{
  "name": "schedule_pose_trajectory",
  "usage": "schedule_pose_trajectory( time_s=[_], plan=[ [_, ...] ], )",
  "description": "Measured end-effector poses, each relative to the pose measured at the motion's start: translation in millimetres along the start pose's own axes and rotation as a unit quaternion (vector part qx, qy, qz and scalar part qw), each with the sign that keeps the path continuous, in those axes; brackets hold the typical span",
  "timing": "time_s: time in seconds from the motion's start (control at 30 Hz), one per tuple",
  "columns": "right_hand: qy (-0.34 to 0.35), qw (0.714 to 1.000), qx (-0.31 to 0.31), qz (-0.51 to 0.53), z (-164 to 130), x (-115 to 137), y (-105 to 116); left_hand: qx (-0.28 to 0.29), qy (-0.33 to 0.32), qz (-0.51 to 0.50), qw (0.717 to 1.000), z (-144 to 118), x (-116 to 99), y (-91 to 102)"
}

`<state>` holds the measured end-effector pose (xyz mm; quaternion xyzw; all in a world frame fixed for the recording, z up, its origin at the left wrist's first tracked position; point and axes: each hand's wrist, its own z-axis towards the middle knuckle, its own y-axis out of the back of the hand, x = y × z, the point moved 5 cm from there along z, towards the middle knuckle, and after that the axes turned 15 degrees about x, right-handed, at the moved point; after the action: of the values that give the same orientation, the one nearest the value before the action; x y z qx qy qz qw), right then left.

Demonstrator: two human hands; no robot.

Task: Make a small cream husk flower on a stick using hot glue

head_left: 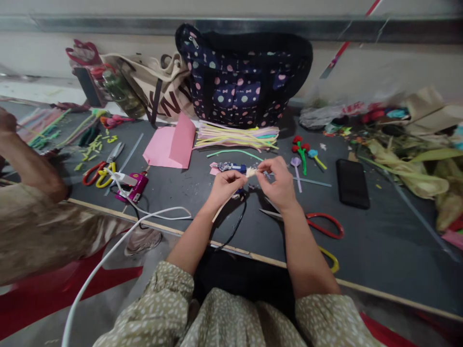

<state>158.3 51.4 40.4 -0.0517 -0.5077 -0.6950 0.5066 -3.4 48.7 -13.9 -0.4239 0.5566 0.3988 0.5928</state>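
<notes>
Left hand: the left hand [227, 187] has thumb and forefinger nearly closed, pinching one end of a small, cream-coloured, fuzzy piece [251, 172].
Right hand: the right hand [278, 184] has its fingertips drawn together at that piece's other end.
Cream piece: held between both hands above the dark grey surface [390, 250].
Thin pale strip: the strip [219, 211] hangs below the left hand.
Behind the hands: a dark-blue tool [235, 167], partly hidden; farther back, a bundle of yellow and pink fuzzy stems [237, 138].
Right side: red-and-yellow-handled scissors [313, 216], partly under the forearm; red fuzzy flowers on a green stem [304, 156]; a black rectangular phone [353, 184].
</notes>
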Motion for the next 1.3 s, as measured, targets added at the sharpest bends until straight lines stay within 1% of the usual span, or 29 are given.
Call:
schedule_pose_trajectory(
  time_s=[0.17,0.5,1.03,1.13,1.3],
  plan=[
    [0.008,1.0,-0.002,0.003,0.0,0.2,-1.2,0.005,0.003,-0.006,1.0,-0.3,-0.2,-0.3],
    [0.001,1.0,-0.005,-0.004,-1.2,-1.1,-1.3,0.018,-0.003,-0.003,1.0,-1.3,-0.2,-0.3],
    [0.015,0.999,-0.008,-0.033,-0.6,1.0,-1.1,0.021,-0.013,-0.009,1.0,-1.1,-2.2,-2.4],
    [0.013,0.999,-0.005,-0.033,-0.3,-0.4,-1.9,0.018,-0.011,-0.007,1.0,-0.5,0.3,-1.0],
    [0.03,0.997,-0.012,-0.075,1.2,3.3,-1.4,0.001,-0.003,-0.031,0.999,-0.2,1.6,0.7]
  ],
)
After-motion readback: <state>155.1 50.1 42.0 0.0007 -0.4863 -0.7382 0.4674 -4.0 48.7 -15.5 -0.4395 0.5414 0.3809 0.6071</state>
